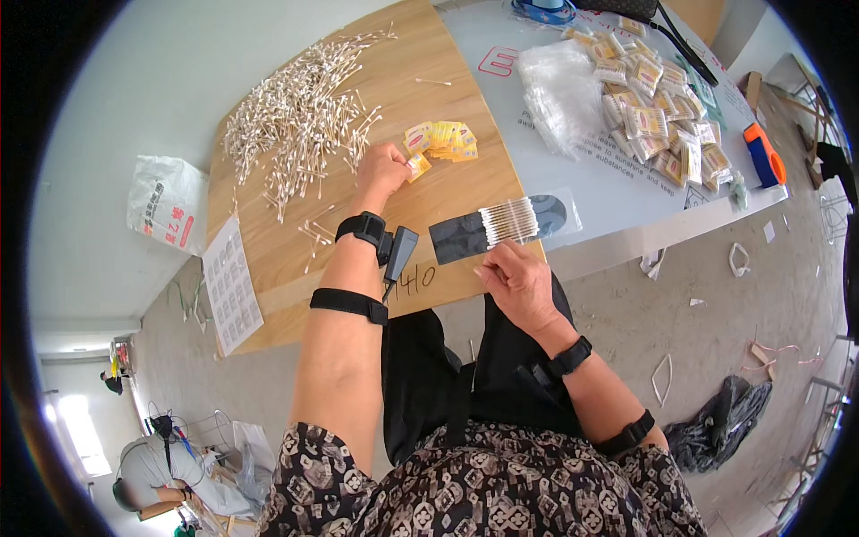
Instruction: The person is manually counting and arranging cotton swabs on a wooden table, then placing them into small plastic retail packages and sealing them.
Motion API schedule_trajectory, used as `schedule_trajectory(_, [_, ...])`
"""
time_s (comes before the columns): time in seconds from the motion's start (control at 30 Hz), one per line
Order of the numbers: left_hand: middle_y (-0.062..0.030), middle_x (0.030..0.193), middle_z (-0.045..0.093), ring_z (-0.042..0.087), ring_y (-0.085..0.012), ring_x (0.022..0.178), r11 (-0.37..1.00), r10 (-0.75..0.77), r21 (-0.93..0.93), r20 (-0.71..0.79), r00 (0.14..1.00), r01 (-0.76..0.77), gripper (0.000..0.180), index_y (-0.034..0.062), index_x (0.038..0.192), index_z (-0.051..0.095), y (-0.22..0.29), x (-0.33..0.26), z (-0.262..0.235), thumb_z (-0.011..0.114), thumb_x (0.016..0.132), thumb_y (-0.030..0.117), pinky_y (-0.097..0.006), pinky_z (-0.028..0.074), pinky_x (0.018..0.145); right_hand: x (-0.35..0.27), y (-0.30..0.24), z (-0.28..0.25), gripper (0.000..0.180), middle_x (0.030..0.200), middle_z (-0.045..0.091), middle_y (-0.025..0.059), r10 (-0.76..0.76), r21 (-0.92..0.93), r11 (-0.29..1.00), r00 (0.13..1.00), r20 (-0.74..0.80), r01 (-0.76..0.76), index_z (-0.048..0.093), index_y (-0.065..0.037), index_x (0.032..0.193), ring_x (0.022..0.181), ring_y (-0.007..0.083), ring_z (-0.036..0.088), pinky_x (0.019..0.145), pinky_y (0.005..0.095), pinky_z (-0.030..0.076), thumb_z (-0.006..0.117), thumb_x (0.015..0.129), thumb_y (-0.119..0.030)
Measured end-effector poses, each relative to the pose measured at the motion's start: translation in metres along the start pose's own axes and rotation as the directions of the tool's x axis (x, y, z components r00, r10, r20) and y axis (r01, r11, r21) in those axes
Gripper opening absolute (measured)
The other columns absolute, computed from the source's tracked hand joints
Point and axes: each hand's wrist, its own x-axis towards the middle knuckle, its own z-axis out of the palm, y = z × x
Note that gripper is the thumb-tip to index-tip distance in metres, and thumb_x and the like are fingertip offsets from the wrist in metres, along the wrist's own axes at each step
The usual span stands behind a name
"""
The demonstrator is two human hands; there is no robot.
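My left hand (383,170) is closed, its fingertips pinching the edge of a small yellow card (418,167) beside a fanned pile of similar yellow cards (450,139). To its left spreads a big loose heap of cotton swabs (295,116). My right hand (522,285) has its fingers curled together at the near ends of a neat row of cotton swabs (510,222); whatever is between those fingers is hidden. The row lies across a dark patterned strip (458,238), with clear plastic film reaching out to the right.
On the grey-white sheet at right are a stack of clear plastic bags (559,94), a pile of filled swab packs (649,121) and an orange-and-blue tape dispenser (764,156). A printed paper sheet (233,286) hangs at the wooden table's left edge. Another person (152,474) sits at lower left.
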Motion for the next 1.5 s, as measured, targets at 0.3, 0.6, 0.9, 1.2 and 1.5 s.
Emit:
schedule_trajectory(0.3, [-0.009, 0.072, 0.066, 0.063, -0.0173, 0.066, 0.959, 0.105, -0.259, -0.066, 0.992, -0.118, 0.016, 0.0012, 0.083, 0.064, 0.009, -0.05, 0.005, 0.074, 0.071, 0.004, -0.031, 0.049, 0.059, 0.0, -0.002, 0.0, 0.012, 0.074, 0.056, 0.0104, -0.002, 0.096, 0.995, 1.0, -0.024, 0.004, 0.055, -0.005, 0.079, 0.067, 0.032, 0.059, 0.059, 0.0399, 0.048, 0.067, 0.079, -0.005])
schedule_trajectory(0.6, [-0.0055, 0.072, 0.066, 0.058, -0.0093, 0.052, 0.824, 0.057, -0.528, 0.441, 0.896, 0.208, 0.014, -0.0027, 0.087, 0.063, 0.073, -0.109, 0.013, 0.071, 0.076, 0.001, -0.024, 0.044, 0.047, 0.007, 0.011, -0.032, 0.015, 0.092, 0.058, 0.0091, -0.12, -0.245, 0.968, 0.965, -0.231, 0.062, 0.06, -0.007, 0.083, 0.087, 0.032, 0.057, 0.075, 0.0425, 0.048, 0.065, 0.07, 0.0])
schedule_trajectory(0.9, [-0.011, 0.071, 0.067, 0.061, -0.0127, 0.052, 0.966, 0.046, -0.251, 0.425, 0.904, 0.069, 0.025, -0.0008, 0.091, 0.054, 0.101, -0.104, 0.028, 0.073, 0.074, -0.001, -0.026, 0.042, 0.04, 0.026, 0.019, -0.048, 0.037, 0.106, 0.058, 0.0073, -0.098, -0.435, 0.899, 0.992, -0.082, 0.052, 0.067, -0.008, 0.1, 0.102, 0.0303, 0.052, 0.086, 0.0408, 0.045, 0.067, 0.064, -0.001])
schedule_trajectory(1.2, [-0.0118, 0.068, 0.065, 0.062, -0.0151, 0.053, 0.96, 0.08, -0.277, 0.362, 0.929, 0.026, 0.028, -0.0036, 0.092, 0.055, 0.1, -0.104, 0.04, 0.074, 0.072, -0.003, -0.028, 0.046, 0.044, 0.062, 0.029, -0.064, 0.054, 0.125, 0.059, 0.0037, -0.099, -0.444, 0.876, 0.973, 0.21, 0.185, 0.067, -0.009, 0.111, 0.119, 0.0287, 0.049, 0.095, 0.0413, 0.04, 0.076, 0.057, -0.006])
schedule_trajectory(1.5, [-0.0155, 0.068, 0.062, 0.065, -0.025, 0.062, 0.976, 0.216, -0.071, 0.211, 0.953, -0.206, 0.033, -0.0043, 0.092, 0.055, 0.098, -0.109, 0.05, 0.078, 0.07, 0.003, -0.036, 0.05, 0.055, 0.07, 0.025, -0.063, 0.056, 0.115, 0.06, 0.005, -0.025, -0.421, 0.891, 0.946, 0.324, 0.168, 0.068, -0.01, 0.11, 0.118, 0.0282, 0.048, 0.096, 0.0397, 0.041, 0.084, 0.057, -0.012])
